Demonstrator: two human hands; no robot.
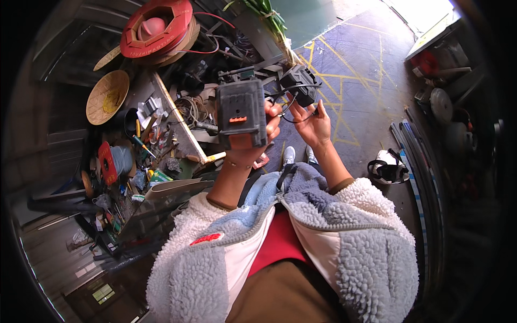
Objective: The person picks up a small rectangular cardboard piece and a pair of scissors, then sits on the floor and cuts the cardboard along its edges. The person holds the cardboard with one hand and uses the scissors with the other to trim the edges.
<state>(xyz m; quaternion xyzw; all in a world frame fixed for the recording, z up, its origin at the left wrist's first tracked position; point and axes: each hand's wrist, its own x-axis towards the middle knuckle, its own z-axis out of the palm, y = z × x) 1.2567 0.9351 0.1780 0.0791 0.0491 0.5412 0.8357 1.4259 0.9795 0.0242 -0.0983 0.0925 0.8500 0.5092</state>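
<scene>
My left hand (273, 119) is closed round the side of a dark grey boxy battery pack (240, 102) with an orange latch on its face. Its fingers wrap over the pack's right edge. Just to the right, my right hand (311, 124) is turned palm up, its fingers and thumb around the lower end of a black plastic block (299, 86). A thin black cable (289, 114) loops between the two things, in front of the block. Where the cable's ends join is hard to make out.
At left, a cluttered bench (177, 116) holds tools, wire and a red spool (109, 163). A large red reel (156, 29) and a woven hat (107, 97) are beyond. Green stalks (272, 24) rise ahead. Long bars (420, 183) and a white-and-black bag (389, 167) lie at right.
</scene>
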